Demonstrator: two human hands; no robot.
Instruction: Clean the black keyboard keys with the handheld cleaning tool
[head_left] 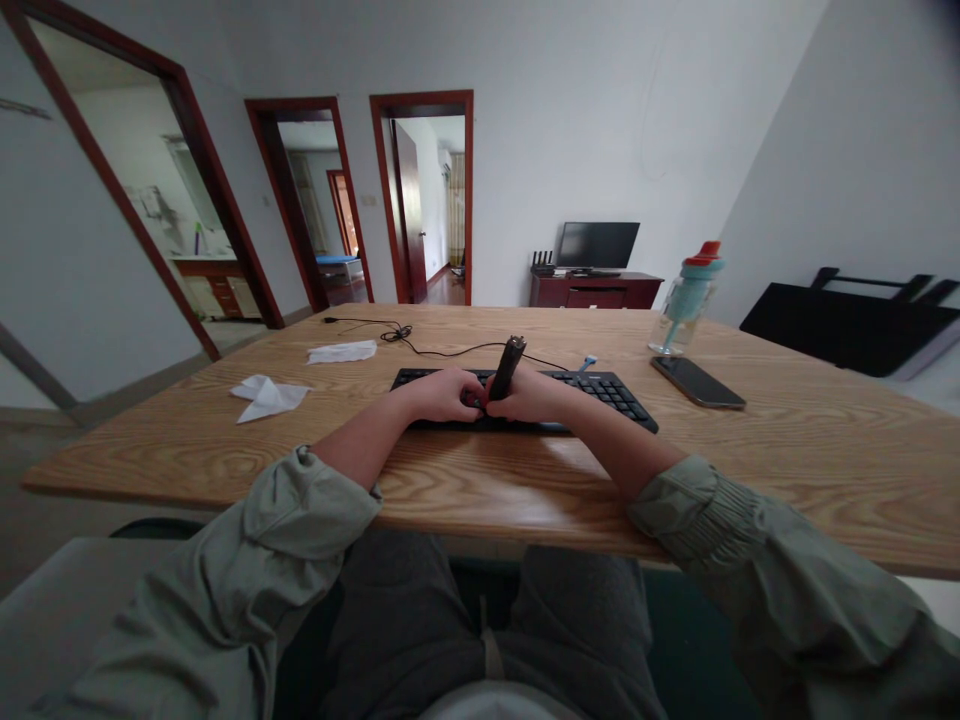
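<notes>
A black keyboard (607,388) lies on the wooden table (787,440) in front of me, its cable running off to the back left. Over its middle, my right hand (534,396) is closed around a dark stick-shaped tool (508,364) that stands up tilted away from me. My left hand (442,394) is closed too, pressed against the right hand at the tool's lower end, resting on the keys. Something small and red shows between the two hands; I cannot make out what it is.
Two crumpled white tissues (268,396) (342,351) lie at the left. A black phone (697,382) and a teal water bottle (686,300) with a red cap stand at the right. A small blue object (587,362) sits behind the keyboard.
</notes>
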